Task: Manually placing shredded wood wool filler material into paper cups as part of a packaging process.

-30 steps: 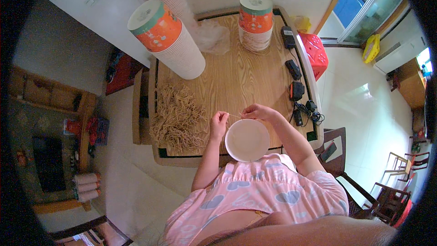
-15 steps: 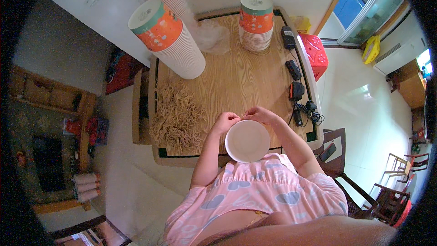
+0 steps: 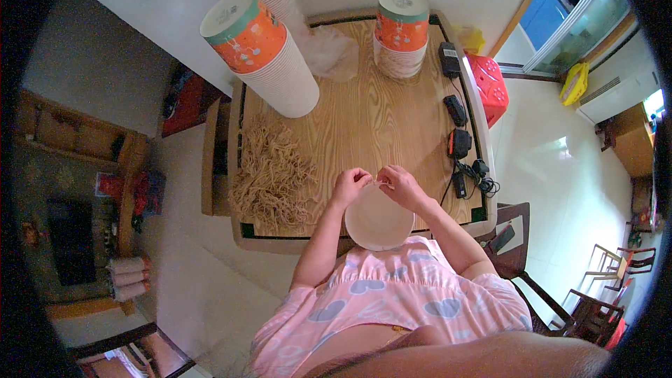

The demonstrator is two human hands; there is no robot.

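A round white paper bucket (image 3: 379, 222) rests against my body at the table's near edge, its wide mouth facing up toward me. At its far rim my left hand (image 3: 351, 185) is closed in a pinch. Close beside it, my right hand (image 3: 399, 187) is pinched too, with a small pale bit showing at the fingertips. What the fingers hold is too small to make out. To the left lies a loose heap of tan twine pieces (image 3: 273, 178).
A tall leaning stack of upturned paper buckets (image 3: 269, 63) stands at the far left, and a shorter bucket stack (image 3: 400, 35) at the back. Black adapters and cables (image 3: 458, 143) line the table's right side. A red stool (image 3: 486, 87) stands beyond that edge.
Both hands have shifted slightly at the bucket's far rim; the right fingers are more curled and a small pale bit shows there. The bucket's rim has tilted a little.
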